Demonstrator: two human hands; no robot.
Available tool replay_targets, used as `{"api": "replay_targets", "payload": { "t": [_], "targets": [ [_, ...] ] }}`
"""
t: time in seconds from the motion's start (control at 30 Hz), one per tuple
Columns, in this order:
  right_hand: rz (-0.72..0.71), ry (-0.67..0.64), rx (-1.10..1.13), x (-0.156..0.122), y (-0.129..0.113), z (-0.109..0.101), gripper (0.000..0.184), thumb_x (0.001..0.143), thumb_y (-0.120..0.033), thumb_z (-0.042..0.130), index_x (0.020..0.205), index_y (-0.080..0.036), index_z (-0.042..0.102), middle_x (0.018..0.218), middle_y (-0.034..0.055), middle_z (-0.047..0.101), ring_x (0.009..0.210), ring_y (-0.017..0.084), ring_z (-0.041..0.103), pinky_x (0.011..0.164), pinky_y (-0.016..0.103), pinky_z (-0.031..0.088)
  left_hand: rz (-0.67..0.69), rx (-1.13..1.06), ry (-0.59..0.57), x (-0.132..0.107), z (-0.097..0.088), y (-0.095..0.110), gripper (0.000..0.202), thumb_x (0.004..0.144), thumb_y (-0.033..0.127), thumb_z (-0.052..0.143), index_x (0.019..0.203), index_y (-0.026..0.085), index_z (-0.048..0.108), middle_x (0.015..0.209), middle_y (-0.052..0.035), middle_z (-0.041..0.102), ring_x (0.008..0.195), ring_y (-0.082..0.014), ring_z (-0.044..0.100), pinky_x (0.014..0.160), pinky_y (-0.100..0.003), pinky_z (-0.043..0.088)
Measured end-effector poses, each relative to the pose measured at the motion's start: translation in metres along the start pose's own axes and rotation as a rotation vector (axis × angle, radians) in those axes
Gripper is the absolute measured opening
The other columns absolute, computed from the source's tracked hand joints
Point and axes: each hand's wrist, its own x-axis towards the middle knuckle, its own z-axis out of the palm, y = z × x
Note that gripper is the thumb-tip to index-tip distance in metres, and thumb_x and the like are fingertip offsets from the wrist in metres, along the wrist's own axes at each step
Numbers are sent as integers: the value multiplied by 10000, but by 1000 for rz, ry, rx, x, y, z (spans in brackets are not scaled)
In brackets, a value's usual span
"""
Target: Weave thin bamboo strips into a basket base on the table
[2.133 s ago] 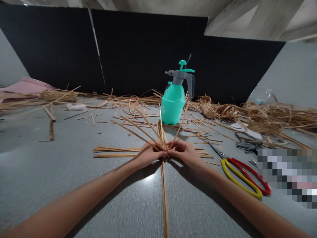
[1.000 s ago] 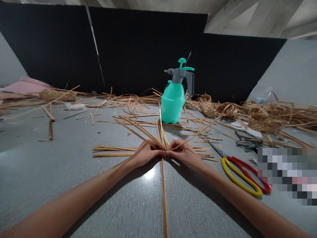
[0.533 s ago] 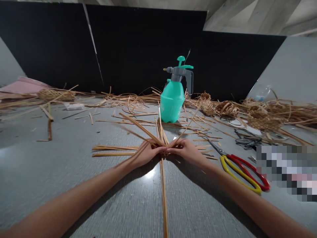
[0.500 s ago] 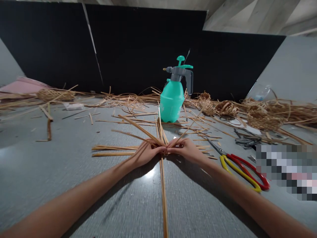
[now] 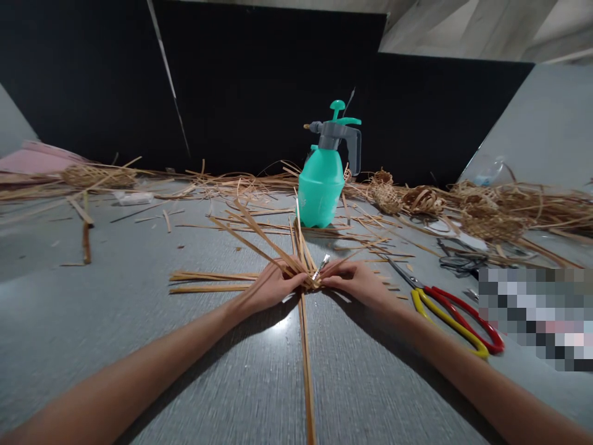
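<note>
Flat tan weaving strips (image 5: 304, 364) cross on the grey table, spreading out left, right, toward me and away. At their crossing, my left hand (image 5: 281, 283) pinches several strips that slant up and back to the left. My right hand (image 5: 354, 281) is closed at the right side of the crossing, thumb and forefinger together on a thin strip (image 5: 364, 248) that runs off to the upper right. A small silver metal clip (image 5: 320, 267) sits upright on the crossing between both hands. The underside of the crossing is hidden by my fingers.
A green pump sprayer (image 5: 320, 185) stands behind the strips. Red-and-yellow-handled scissors (image 5: 456, 318) lie at the right. Woven pieces (image 5: 493, 216) and loose strips line the back by a black panel (image 5: 278, 80). A pink sheet (image 5: 44, 159) lies at far left.
My right hand has shifted slightly right, away from my left, uncovering the silver clip. The raised strips in my left hand have swung more upright.
</note>
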Motion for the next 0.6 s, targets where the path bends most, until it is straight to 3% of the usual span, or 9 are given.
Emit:
{"api": "replay_targets", "payload": {
  "t": [0.2, 0.3, 0.43, 0.6],
  "targets": [
    [-242, 200, -597, -19, -8, 4, 112, 786, -199, 611, 734, -235, 704, 847, 33, 669, 795, 197, 555, 736, 367, 386, -32, -52, 7, 0, 1, -2, 187, 795, 191, 526, 675, 121, 651, 634, -31, 614, 589, -116, 542, 551, -215, 388],
    [-358, 158, -850, -22, -12, 12, 156, 822, -160, 559, 766, -220, 691, 835, 45, 651, 804, 204, 524, 728, 351, 367, -31, -51, 17, 0, 0, -2, 187, 786, 192, 533, 653, 128, 648, 612, -26, 610, 577, -115, 535, 547, -216, 385],
    [-400, 96, -904, -23, -12, 20, 227, 869, -131, 458, 797, -188, 665, 811, 72, 611, 748, 186, 509, 652, 304, 372, -21, -67, 25, 0, 0, -3, 189, 775, 197, 543, 635, 138, 655, 631, -35, 633, 599, -132, 551, 566, -234, 395],
    [-392, 108, -804, -20, -7, 26, 312, 853, -84, 390, 683, -184, 632, 747, 67, 571, 686, 169, 489, 600, 284, 362, -45, -143, 25, 0, 1, -3, 167, 768, 197, 551, 662, 134, 662, 629, -39, 644, 609, -142, 562, 566, -237, 401]
  ]
}}
